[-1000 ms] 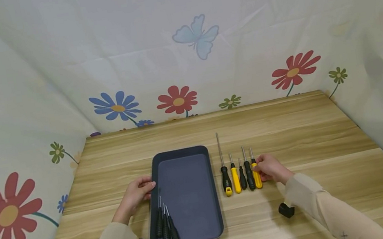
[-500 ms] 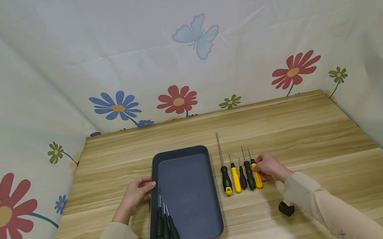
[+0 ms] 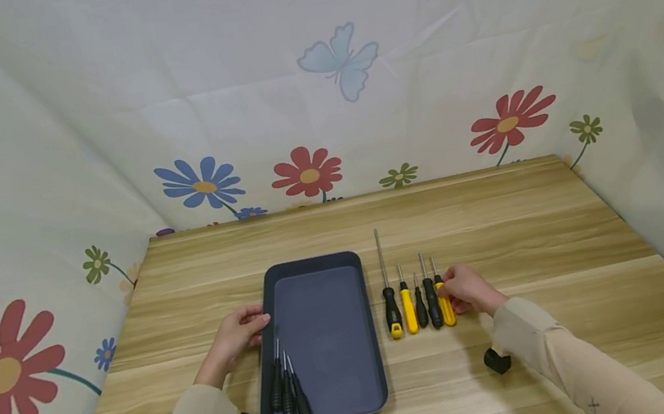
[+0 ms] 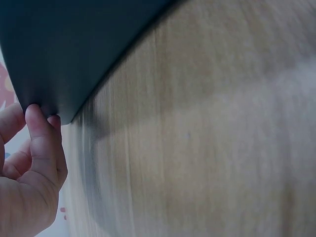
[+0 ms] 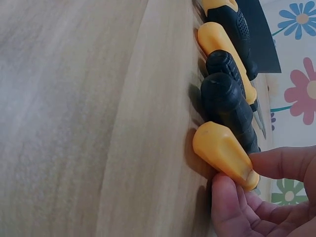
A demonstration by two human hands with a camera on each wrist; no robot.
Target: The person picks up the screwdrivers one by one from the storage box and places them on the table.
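A dark rectangular tray [image 3: 330,350] lies on the wooden table. My left hand [image 3: 234,339] holds its left wall, the fingertips [image 4: 38,114] against the wall in the left wrist view. Inside the tray, three black-handled screwdrivers [image 3: 287,392] lie in the near left corner. To the right of the tray several screwdrivers form a row. My right hand [image 3: 472,290] pinches the rightmost, a yellow-handled screwdriver [image 5: 219,145], between thumb and fingers; its handle is still low at the table. Beside it lies a black screwdriver [image 3: 433,306].
Further left in the row are a small black screwdriver [image 3: 421,309], another yellow screwdriver [image 3: 409,311] and a long black-and-yellow screwdriver [image 3: 392,312]. A flower-printed curtain [image 3: 267,116] stands behind and at both sides of the table [image 3: 487,212].
The yellow screwdriver in my right hand has tilted very slightly, its tip shifting left. My left hand and the tray have stayed in place.
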